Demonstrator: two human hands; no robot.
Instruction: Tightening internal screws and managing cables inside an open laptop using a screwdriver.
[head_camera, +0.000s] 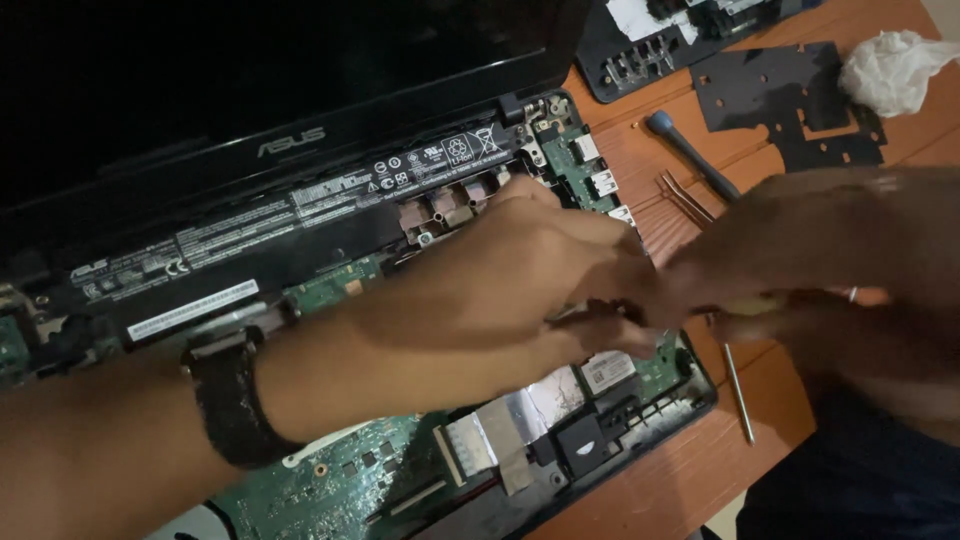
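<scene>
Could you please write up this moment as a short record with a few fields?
Setting: opened laptop with its green circuit board exposed, on a wooden table.
Left hand: left hand over the board, fingers bent at the right edge; dark wristband.
Right hand: right hand, blurred, meets the left; its grip cannot be told.
Nearby: blue-handled screwdriver, thin metal rod, black perforated plate, crumpled white tissue.

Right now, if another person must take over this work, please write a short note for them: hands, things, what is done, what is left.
Left hand: over the opened laptop, fingers pinching something small; what it is cannot be told.
Right hand: blurred, meeting the left, gripping a slim tool.
Done: laptop cover is off, green board exposed.
On the table: blue-handled screwdriver, black plate, white tissue.
Left: board and battery remain in place.
</scene>
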